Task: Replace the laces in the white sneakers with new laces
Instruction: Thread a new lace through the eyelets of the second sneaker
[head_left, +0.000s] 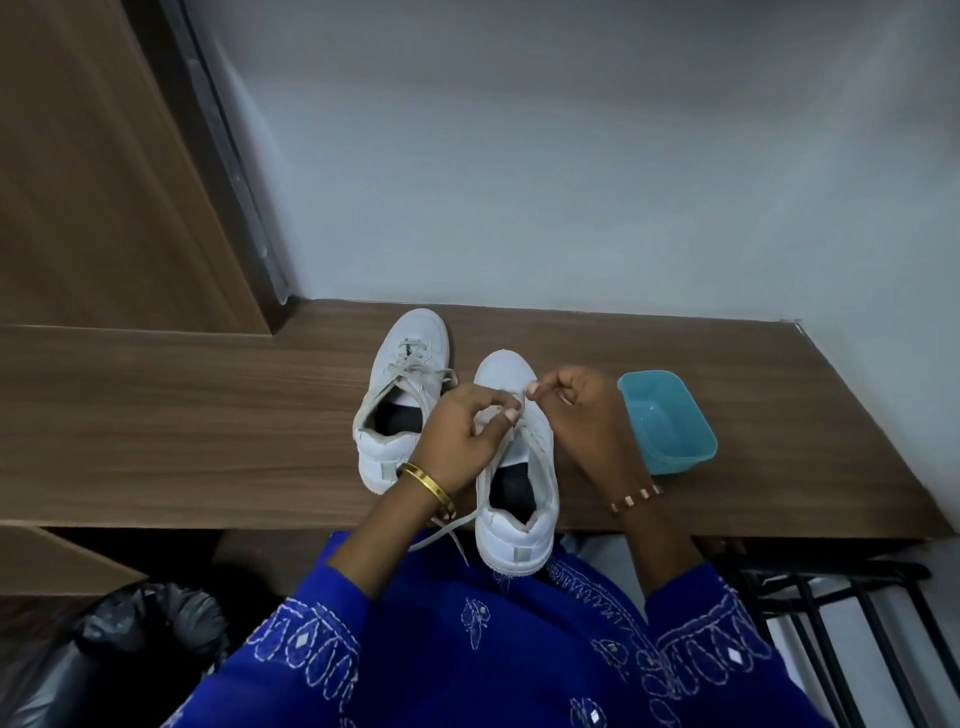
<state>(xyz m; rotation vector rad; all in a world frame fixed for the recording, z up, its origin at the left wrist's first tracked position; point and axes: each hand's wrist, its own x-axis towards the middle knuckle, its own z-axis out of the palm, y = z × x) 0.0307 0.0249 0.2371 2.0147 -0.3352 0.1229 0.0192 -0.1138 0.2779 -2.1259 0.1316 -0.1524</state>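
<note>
1. While you lean over the wooden worktop (208, 415), your left hand (462, 436) sits over the lacing area of the nearer white sneaker (517, 467), thumb and fingers curled and pinching its lace (506, 452).
2. Your right hand (582, 415) is just beside it, fingers curled, thumb and forefinger pinching a lace end above the toe end of the same shoe.
3. That sneaker stands toe away from you, its heel jutting past the front edge of the worktop; one loose lace tail (447, 530) hangs off that edge under your left wrist.
4. The second white sneaker (402, 395) stands just to the left, touching or nearly touching the first, its loosened laces in the eyelets.
5. A blue plastic tub (670, 421) sits on the worktop just right of your right hand.
6. You wear a gold bangle (428, 486) on the left wrist and a beaded bracelet (636, 499) on the right.
</note>
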